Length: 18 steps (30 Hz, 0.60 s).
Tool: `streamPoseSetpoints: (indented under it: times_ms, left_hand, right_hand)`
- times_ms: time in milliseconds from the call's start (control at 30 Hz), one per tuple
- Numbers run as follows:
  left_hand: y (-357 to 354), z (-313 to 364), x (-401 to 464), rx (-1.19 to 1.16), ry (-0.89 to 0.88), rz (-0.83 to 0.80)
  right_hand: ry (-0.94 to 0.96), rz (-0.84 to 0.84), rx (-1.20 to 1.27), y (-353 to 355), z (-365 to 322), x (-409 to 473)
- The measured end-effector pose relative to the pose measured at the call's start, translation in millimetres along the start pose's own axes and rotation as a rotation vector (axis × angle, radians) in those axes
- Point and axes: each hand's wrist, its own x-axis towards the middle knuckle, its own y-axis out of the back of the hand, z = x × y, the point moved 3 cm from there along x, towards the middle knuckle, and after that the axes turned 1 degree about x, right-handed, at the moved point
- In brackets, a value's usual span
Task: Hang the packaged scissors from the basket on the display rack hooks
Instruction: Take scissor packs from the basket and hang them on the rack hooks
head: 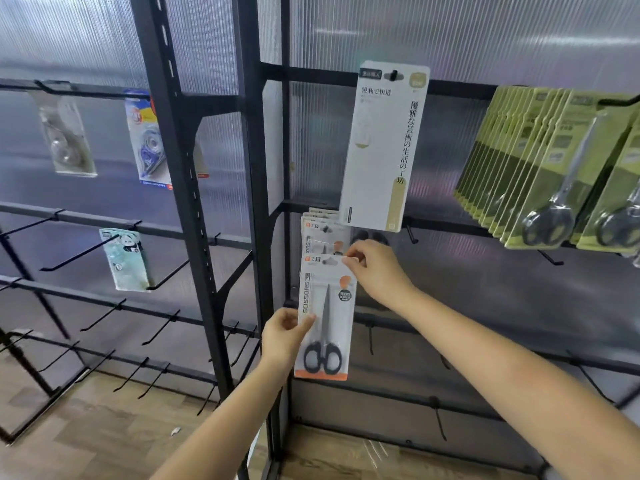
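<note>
A white and orange scissors package [325, 317] with black-handled scissors hangs upright in front of the black display rack [221, 237]. My right hand [375, 268] pinches its top right corner. My left hand [285, 336] pinches its left edge near the middle. Just behind and above it, several identical scissors packages [320, 232] hang on a hook at the middle rail. The held package's hang hole sits just below those. The basket is out of view.
A tall white package [381, 143] hangs on the upper rail above my hands. Rows of green scissors packs [547, 161] fill hooks at the right. Tape packages [149, 140] hang on the left rack. Bare black hooks [166, 327] jut out lower down over a wood floor.
</note>
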Motion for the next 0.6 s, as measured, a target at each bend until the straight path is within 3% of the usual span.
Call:
streamPoseSetpoints:
  times_ms: [433,600]
  left_hand:
    - [-2,32,61,0.012,-0.067,0.129]
    - [-7,27,74,0.047,-0.084,0.143]
  right_hand:
    - [0.053,-0.009,-0.084,-35,9,31]
    - [0.099,-0.009,-0.41,-39,8,28]
